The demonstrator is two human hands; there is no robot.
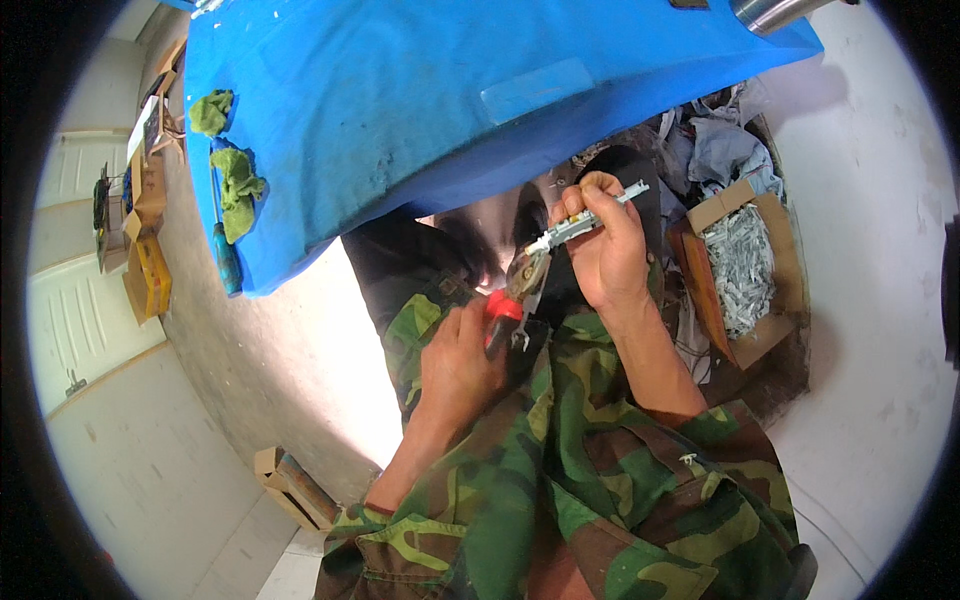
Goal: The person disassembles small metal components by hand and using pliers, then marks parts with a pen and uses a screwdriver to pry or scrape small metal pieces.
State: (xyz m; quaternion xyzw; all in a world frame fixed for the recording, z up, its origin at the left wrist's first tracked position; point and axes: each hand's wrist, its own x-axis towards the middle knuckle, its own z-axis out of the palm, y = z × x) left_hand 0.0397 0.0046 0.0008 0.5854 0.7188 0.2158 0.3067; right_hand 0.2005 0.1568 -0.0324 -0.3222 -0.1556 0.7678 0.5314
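I have my left grip clamped on red-handled pliers, my right grip around a grey strip near the blue bench, its long axis slanting away rightward from the pliers.

Metal pliers, smooth plastic handles

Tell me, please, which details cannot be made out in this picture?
All in the head view:
- Part of the grey metal strip: covered by the right hand.
- Part of the handles of the red-and-black pliers: hidden by the left hand.
- Whether the pliers grip the strip: too small to tell.
- The far end of the shiny metal cylinder: cut off by the top edge.
- Shapes of single metal pieces: too small and heaped together.
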